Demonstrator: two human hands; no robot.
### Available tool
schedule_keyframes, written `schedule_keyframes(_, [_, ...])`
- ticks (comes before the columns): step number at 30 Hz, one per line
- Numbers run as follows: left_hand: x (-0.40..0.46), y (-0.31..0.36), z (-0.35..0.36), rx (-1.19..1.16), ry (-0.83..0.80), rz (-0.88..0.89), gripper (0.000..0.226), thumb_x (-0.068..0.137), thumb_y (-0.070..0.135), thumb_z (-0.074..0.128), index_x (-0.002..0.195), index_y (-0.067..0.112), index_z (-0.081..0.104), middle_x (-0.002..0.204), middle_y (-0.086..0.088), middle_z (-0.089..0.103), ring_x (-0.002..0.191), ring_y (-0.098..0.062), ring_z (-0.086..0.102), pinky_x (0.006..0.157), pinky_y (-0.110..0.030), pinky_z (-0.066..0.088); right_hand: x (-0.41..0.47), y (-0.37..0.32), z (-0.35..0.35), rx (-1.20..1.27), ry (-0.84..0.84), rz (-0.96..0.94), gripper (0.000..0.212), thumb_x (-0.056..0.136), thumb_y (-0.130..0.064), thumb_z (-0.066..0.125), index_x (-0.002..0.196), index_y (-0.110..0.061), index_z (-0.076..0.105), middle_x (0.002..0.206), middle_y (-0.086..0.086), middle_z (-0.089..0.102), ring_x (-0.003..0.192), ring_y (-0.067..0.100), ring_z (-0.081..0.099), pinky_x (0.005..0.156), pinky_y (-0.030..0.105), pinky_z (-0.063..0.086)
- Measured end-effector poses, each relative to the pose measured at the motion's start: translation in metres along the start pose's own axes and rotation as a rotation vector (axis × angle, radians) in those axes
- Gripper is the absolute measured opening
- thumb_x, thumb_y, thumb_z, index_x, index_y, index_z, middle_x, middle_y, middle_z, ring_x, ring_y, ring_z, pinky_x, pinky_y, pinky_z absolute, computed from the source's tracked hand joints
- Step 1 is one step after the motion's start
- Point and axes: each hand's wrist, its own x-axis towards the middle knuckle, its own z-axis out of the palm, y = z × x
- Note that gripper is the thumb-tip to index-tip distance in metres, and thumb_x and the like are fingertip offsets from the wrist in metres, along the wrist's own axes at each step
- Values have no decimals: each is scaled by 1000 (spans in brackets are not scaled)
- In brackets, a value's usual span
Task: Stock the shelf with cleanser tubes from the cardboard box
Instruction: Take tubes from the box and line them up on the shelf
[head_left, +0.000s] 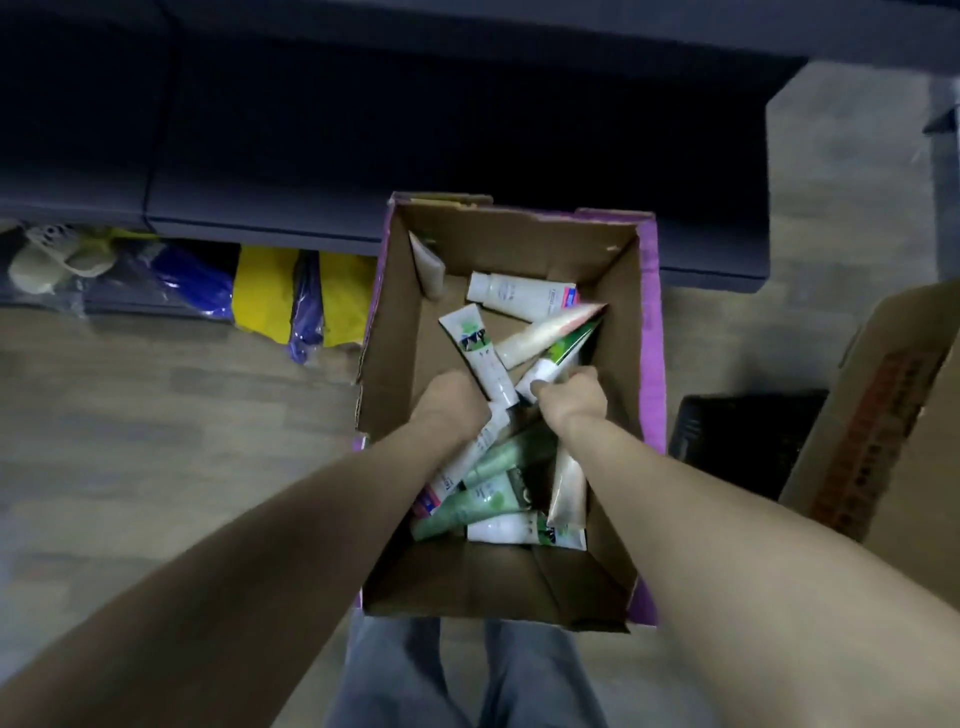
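Note:
An open cardboard box (395, 322) with purple outer sides stands on the floor in front of me, holding several cleanser tubes in white, green and cream. Both my arms reach down into it. My left hand (454, 402) is closed around a white tube with a green and black label (475, 345). My right hand (571, 397) is closed around a white and green tube (558, 356), with a cream tube (545, 332) lying across it. More tubes (493, 499) lie piled near the box's front. No shelf is clearly in view.
A dark blue sofa (363, 130) runs along the back, with yellow and blue bags (270, 291) and a mesh bag under its edge. A second cardboard box (893, 410) stands at the right beside a black crate (737, 436). My legs are below the box.

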Motion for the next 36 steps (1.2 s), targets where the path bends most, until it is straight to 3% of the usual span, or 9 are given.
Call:
schedule_keyframes(6, [38, -16, 35, -150, -137, -57, 48, 94, 19, 60, 136, 1, 46, 135, -15, 53, 125, -29, 50, 97, -26, 37, 46, 0, 29, -54, 53, 66, 61, 81, -36, 70, 125, -7, 41, 128, 14, 59, 117, 33, 58, 96, 37, 49])
schedule_keyframes(10, [50, -18, 44, -216, -108, 10, 75, 62, 33, 85, 125, 2, 57, 121, -12, 61, 113, -25, 59, 88, -27, 44, 61, -3, 42, -59, 134, 71, 64, 81, -39, 72, 126, -6, 41, 131, 15, 53, 118, 33, 56, 93, 38, 47])
schedule_keyframes(16, [57, -15, 36, -105, -187, -1, 47, 75, 22, 83, 115, 11, 62, 109, -3, 64, 95, -14, 60, 60, -14, 39, 62, -6, 38, -54, 101, 108, 58, 83, -26, 70, 127, -3, 40, 130, 17, 55, 118, 34, 56, 93, 36, 47])
schedule_keyframes(18, [55, -14, 32, -116, -193, -11, 24, 82, 15, 76, 93, 20, 55, 90, 3, 56, 90, -11, 50, 49, -7, 37, 55, -7, 29, -52, 46, 128, 61, 80, -23, 72, 128, -3, 40, 129, 17, 56, 117, 34, 57, 93, 36, 48])
schedule_keyframes(20, [47, -11, 23, -93, -183, 4, 26, 85, 13, 70, 85, 25, 48, 78, 10, 45, 90, -11, 46, 50, -6, 36, 45, -8, 19, -39, 16, 132, 64, 79, -23, 74, 129, -3, 39, 127, 17, 58, 116, 34, 58, 91, 34, 47])
schedule_keyframes(24, [27, -1, -10, 7, -123, 50, 39, 78, 27, 73, 115, 16, 63, 105, 0, 66, 101, -19, 63, 75, -23, 45, 20, -14, 1, -8, -13, 167, 61, 81, -19, 72, 129, 0, 39, 125, 17, 59, 115, 33, 59, 90, 32, 46])
schedule_keyframes(28, [7, 14, -47, 132, -102, 44, 43, 77, 37, 72, 110, 12, 64, 112, -8, 64, 104, -26, 62, 76, -28, 47, -10, -23, -15, 53, -49, 208, 58, 80, -18, 70, 126, 2, 41, 123, 18, 61, 112, 32, 61, 95, 34, 49])
schedule_keyframes(32, [-15, 26, -73, 74, -122, 17, 21, 83, 27, 63, 97, 11, 63, 101, -13, 65, 83, -31, 66, 67, -31, 57, -39, -29, -27, 120, -76, 198, 56, 69, -22, 68, 118, -1, 52, 113, 15, 68, 101, 31, 67, 90, 38, 55])
schedule_keyframes(36, [-28, 25, -85, -134, -105, -49, 16, 88, 13, 53, 102, 6, 54, 94, -17, 59, 64, -31, 61, 64, -47, 60, -65, -41, -33, 227, -109, 173, 41, 72, -29, 62, 108, -9, 56, 97, 8, 62, 86, 28, 62, 69, 29, 46])
